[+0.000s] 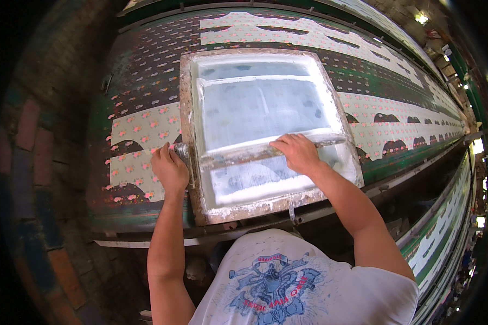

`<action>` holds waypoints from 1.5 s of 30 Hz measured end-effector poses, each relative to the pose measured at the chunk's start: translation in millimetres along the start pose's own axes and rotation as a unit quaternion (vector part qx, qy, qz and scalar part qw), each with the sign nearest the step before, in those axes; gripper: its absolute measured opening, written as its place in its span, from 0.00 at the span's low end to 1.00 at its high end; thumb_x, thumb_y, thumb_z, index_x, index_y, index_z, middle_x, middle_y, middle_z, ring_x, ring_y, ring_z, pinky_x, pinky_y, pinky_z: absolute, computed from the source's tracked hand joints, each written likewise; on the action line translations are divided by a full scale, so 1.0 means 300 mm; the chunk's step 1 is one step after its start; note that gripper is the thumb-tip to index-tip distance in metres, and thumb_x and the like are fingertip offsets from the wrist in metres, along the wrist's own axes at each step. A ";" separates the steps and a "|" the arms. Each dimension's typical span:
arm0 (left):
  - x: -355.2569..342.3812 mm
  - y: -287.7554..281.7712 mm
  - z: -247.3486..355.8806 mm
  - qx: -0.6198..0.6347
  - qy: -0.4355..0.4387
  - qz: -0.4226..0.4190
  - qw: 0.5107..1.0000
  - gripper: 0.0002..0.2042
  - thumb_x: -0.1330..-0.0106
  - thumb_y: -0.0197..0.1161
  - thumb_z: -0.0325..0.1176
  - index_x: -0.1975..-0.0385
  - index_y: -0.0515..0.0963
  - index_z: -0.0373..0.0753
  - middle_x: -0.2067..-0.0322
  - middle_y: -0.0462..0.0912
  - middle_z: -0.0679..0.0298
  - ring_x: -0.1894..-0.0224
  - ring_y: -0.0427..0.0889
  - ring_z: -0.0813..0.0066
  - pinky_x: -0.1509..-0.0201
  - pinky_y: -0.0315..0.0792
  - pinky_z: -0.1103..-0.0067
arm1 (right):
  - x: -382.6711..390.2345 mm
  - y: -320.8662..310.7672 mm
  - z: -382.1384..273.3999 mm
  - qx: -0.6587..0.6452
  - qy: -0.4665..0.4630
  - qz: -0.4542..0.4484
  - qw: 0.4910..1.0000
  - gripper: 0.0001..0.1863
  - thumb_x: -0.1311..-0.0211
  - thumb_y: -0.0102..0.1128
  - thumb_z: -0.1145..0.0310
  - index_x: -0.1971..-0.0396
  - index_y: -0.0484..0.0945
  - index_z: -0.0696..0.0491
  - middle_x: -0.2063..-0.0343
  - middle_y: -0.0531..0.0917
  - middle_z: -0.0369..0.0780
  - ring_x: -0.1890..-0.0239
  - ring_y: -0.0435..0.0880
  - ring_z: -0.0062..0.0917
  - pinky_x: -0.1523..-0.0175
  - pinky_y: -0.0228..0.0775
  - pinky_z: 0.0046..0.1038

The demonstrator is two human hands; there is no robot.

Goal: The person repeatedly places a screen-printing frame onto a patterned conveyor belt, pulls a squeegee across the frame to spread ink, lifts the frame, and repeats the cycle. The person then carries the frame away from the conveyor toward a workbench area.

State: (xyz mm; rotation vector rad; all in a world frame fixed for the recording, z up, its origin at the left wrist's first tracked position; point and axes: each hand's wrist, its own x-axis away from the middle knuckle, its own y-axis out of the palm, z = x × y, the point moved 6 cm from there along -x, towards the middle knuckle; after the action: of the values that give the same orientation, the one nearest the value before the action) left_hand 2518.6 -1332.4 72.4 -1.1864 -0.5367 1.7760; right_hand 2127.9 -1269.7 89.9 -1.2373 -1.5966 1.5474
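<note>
Right hand: the person's right hand (297, 153) is closed over the long, narrow, paint-streaked bar (244, 156), right of its middle, knuckles upward.
Left hand: the person's left hand (169, 167) has its fingers bent at the outer left side of the frame, against a small, dark, worn block (184, 154) there; whether it grasps the block or only presses on it, I cannot tell.
Bar: it lies across the lower half of the frame's inside, running from near the left side to near the right, its right end a little higher in view.
Frame: the rectangular, brown, paint-crusted printing frame (186, 97) lies flat on the table, in front of the person.
Mesh: the pale bluish, translucent sheet (260, 111) fills the frame, with a few darker patches showing.
Paste: thick white paste (265, 189) lines the inner edges, heaviest along the near one.
Table: the long, dark green, stained table (350, 73) stretches away to the right.
Cloth: pale fabric pieces with pink floral print (141, 122) lie on it, left, right and beyond the frame.
Clothing: the person wears a white T-shirt with a blue and red graphic (274, 284).
</note>
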 end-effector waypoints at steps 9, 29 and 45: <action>-0.010 0.020 0.042 -0.030 0.008 -0.006 1.000 0.16 0.23 0.58 0.25 0.38 0.77 0.28 0.46 0.80 0.43 0.42 0.76 0.41 0.37 0.70 0.51 | -0.434 0.040 0.359 0.015 0.004 0.010 1.000 0.25 0.36 0.62 0.79 0.42 0.88 0.42 0.54 0.87 0.40 0.50 0.89 0.38 0.42 0.79 0.41; -0.016 0.014 0.106 -0.097 0.006 -0.013 0.995 0.16 0.24 0.61 0.26 0.39 0.77 0.29 0.45 0.81 0.46 0.42 0.76 0.43 0.36 0.70 0.51 | -0.611 0.018 0.527 -0.036 0.029 -0.048 0.998 0.27 0.39 0.61 0.81 0.42 0.89 0.42 0.53 0.88 0.40 0.49 0.89 0.40 0.43 0.79 0.43; -0.034 0.036 0.129 -0.077 0.022 -0.023 0.996 0.17 0.24 0.59 0.24 0.38 0.77 0.32 0.45 0.80 0.44 0.41 0.76 0.41 0.36 0.71 0.52 | -0.776 -0.030 0.668 -0.049 0.009 -0.073 0.996 0.20 0.37 0.59 0.75 0.47 0.88 0.47 0.50 0.89 0.47 0.45 0.88 0.46 0.42 0.81 0.49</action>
State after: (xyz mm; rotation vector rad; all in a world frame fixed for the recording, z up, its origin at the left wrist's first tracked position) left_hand 2480.6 -1341.8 86.6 -1.3047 -0.6809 1.6894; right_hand 2038.8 -1563.0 111.9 -1.1547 -1.7279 1.3788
